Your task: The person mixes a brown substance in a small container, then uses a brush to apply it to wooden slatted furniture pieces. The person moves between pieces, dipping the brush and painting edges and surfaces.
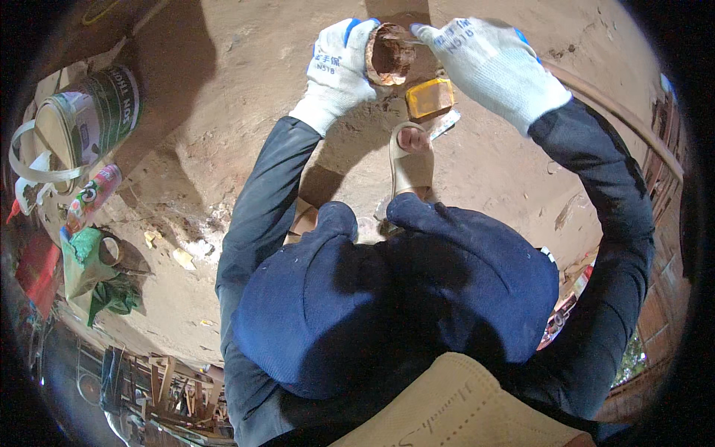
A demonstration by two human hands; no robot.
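Observation:
My left hand (pixel 335 71), in a white knit glove, is closed around the left side of a hollow, rough brown shell-like piece (pixel 392 56). The dark inside of that piece faces me. At its right rim is my right hand (pixel 495 71), also gloved, with fingers pinched on a thin tool (pixel 409 40); its exact kind is too small to make out. Just below both hands, a small yellow rectangular container (pixel 430 98) with amber contents rests on the ground. Beside it lies a flat pale-blue item (pixel 447 124), close to my sandalled foot (pixel 413 164).
To the left, a large green-and-white bucket (pixel 112 112) lies tipped near a spray can (pixel 95 195) and a green plastic bag (pixel 93 272). A long pole (pixel 611 112) runs along the right. Wooden pieces (pixel 182 391) are piled at the lower left.

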